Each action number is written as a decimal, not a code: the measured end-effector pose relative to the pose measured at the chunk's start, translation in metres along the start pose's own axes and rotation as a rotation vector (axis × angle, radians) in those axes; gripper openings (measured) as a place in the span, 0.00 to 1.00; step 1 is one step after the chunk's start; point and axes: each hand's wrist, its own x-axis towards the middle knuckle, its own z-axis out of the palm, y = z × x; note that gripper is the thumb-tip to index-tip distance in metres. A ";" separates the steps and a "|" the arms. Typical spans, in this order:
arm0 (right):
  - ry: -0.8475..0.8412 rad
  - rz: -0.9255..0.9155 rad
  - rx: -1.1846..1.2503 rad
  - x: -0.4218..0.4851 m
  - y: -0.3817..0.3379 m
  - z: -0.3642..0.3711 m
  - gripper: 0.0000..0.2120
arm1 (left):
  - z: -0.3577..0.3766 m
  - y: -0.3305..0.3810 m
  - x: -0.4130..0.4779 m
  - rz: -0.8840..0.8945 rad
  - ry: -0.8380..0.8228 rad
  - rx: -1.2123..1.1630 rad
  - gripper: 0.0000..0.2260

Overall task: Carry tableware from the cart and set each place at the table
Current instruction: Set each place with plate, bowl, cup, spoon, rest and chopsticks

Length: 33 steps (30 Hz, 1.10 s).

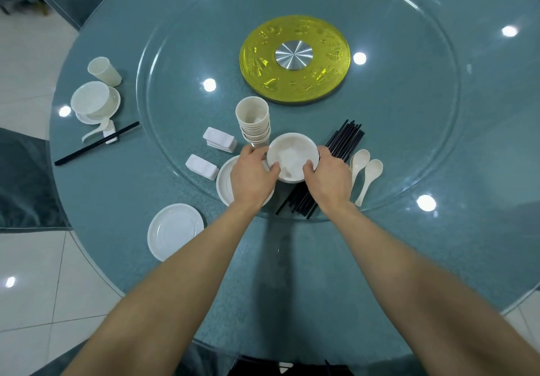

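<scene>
A white bowl sits on the glass turntable, and both hands hold it by the rim: my left hand grips its left side, my right hand its right side. Under my left hand lies a stack of white plates. Behind the bowl stands a stack of cream cups. Black chopsticks lie in a bundle to the right, partly hidden by my right hand, with two cream spoons beside them. A single white plate lies on the table near the front edge.
White chopstick rests lie left of the cups. A finished place setting at the far left has a cup, a bowl on a plate, a spoon and chopsticks. A gold disc marks the turntable's centre.
</scene>
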 end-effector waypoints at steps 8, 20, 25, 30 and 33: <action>0.099 0.009 0.056 -0.005 -0.008 -0.011 0.14 | -0.012 0.010 -0.004 0.033 0.058 -0.078 0.12; 0.224 0.009 0.274 -0.048 -0.046 -0.017 0.08 | -0.057 -0.021 -0.028 0.036 0.136 -0.164 0.11; 0.139 -0.060 0.372 -0.082 -0.082 0.011 0.09 | -0.088 -0.072 -0.049 -0.024 0.167 -0.164 0.08; -0.051 -0.128 0.389 -0.119 -0.122 0.043 0.14 | -0.118 -0.136 -0.076 -0.135 0.201 -0.123 0.07; -0.213 -0.155 0.404 -0.137 -0.142 0.063 0.16 | -0.129 -0.173 -0.090 -0.218 0.185 -0.086 0.09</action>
